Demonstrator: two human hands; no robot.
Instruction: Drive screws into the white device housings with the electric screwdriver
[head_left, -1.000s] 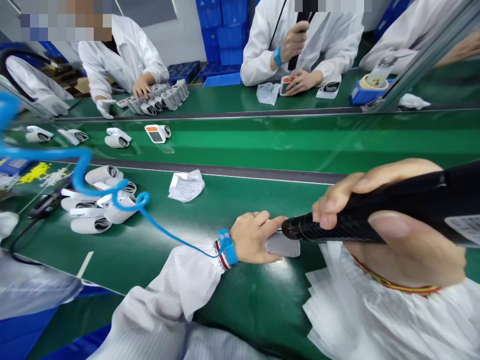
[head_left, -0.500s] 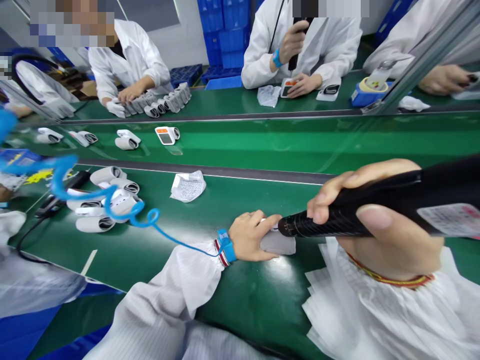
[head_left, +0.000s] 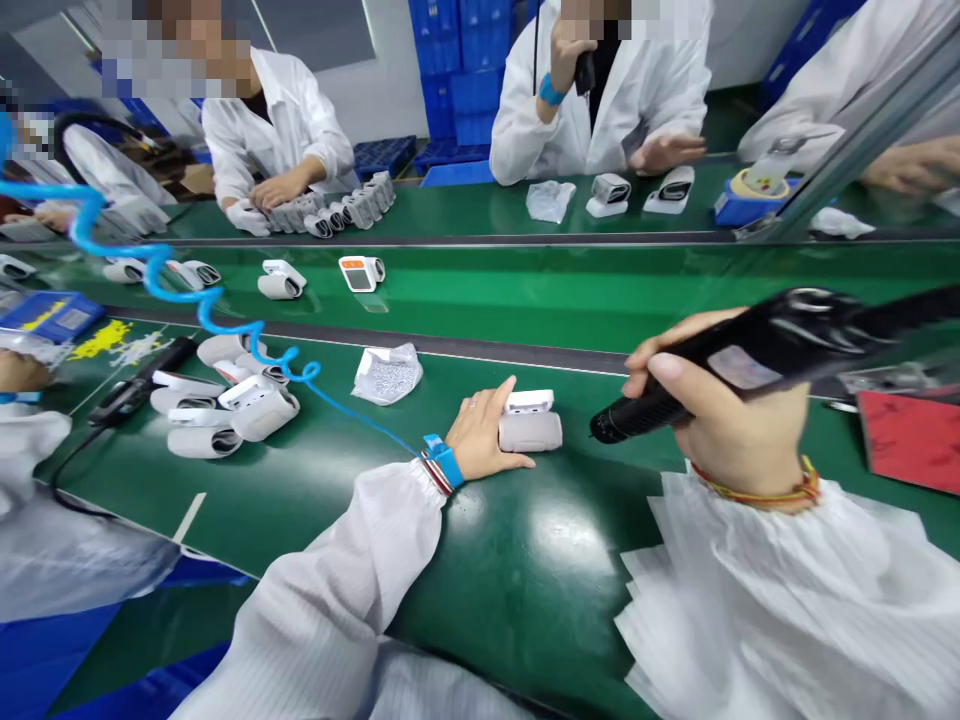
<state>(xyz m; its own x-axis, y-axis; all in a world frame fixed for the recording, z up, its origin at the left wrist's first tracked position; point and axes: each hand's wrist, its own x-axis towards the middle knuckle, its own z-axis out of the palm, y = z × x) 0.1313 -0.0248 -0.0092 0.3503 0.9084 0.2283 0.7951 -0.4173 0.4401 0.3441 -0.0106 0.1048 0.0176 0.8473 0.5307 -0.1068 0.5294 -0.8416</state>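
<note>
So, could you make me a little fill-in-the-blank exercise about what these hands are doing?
1. The black tool is held in the person's ____ hand.
2. The left hand, touching a device, wears a broad wristband coloured ____.
3. The flat object at the far right is mostly ____.

Missing words: right; blue; red.

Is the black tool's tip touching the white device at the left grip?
No, the black tool in the right grip ends right of the white device, with green tabletop showing between.
</note>
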